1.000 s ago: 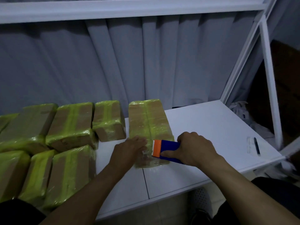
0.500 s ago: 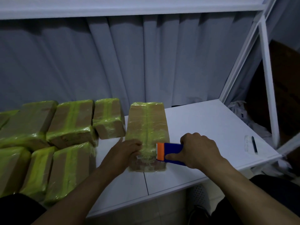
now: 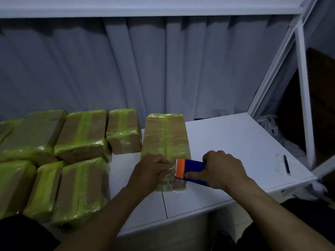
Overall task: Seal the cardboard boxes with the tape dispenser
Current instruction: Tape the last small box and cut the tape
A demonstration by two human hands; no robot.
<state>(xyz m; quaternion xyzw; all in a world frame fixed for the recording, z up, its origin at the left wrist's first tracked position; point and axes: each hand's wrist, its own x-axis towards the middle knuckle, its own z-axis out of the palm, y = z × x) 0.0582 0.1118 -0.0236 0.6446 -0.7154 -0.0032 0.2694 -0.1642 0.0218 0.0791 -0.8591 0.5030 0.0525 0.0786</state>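
Wrapped boxes left of left hand, fingers pressing down on cardboard box lying lengthwise away; right hand gripping tape dispenser, orange end leftward.

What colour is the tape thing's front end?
Orange, on the blue tape dispenser, seen from the head view.

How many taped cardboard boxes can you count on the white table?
8. One box at centre under the left hand and tape dispenser; three in the near-left row; four in the far-left row, the leftmost cut by the frame. More may be hidden beyond.
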